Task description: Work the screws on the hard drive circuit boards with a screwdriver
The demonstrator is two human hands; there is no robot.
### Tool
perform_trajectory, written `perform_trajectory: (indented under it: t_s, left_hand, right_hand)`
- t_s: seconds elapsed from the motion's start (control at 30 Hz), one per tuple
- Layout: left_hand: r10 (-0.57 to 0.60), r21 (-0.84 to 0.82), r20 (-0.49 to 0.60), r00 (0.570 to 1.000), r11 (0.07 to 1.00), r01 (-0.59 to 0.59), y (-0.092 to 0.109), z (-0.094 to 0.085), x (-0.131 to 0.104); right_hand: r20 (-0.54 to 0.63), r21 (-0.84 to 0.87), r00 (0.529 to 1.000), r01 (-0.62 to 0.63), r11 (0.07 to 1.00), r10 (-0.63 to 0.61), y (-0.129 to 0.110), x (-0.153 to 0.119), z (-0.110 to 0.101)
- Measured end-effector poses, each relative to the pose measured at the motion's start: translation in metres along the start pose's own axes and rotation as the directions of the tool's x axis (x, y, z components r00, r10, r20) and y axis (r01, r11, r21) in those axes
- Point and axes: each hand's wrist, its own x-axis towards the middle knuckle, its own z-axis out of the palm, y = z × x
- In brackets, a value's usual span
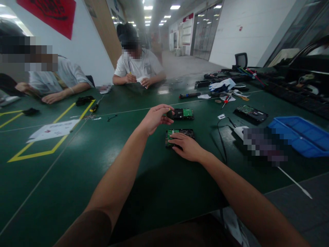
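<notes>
A hard drive (190, 132) with a green circuit board lies on the green table in front of me. My right hand (187, 146) holds it down, fingers across its top and thumb by the near edge. Just above and behind it, my left hand (157, 119) is closed around the dark handle of a screwdriver (169, 114); its shaft and tip cannot be made out. Beyond that drive lies a second hard drive (185, 114), partly covered by my left fingers. A third hard drive (250, 114) rests to the right.
A blue tray (303, 135) and a blurred device with a cable (223, 144) are at right. Gloves (222, 85) and tools (189, 95) lie behind. A yellow-black screwdriver (95, 107) and paper (53, 131) lie left. Two people (140, 67) sit across the table.
</notes>
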Motion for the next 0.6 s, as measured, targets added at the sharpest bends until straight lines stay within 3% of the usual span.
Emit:
perform_trajectory:
  t_s: [0.3,0.6]
  left_hand:
    - [0.047,0.158,-0.026,0.999,0.986,-0.042,-0.009,-0.0038,0.0048]
    - [-0.011,0.135,0.03,1.0,0.991,0.007,0.0007,0.0036,-0.0036]
  right_hand:
    - [0.009,0.006,1.0,-0.015,1.0,0.015,-0.0011,0.0002,-0.001]
    - [-0.01,0.009,1.0,-0.005,1.0,0.005,0.0011,-0.0002,0.0014]
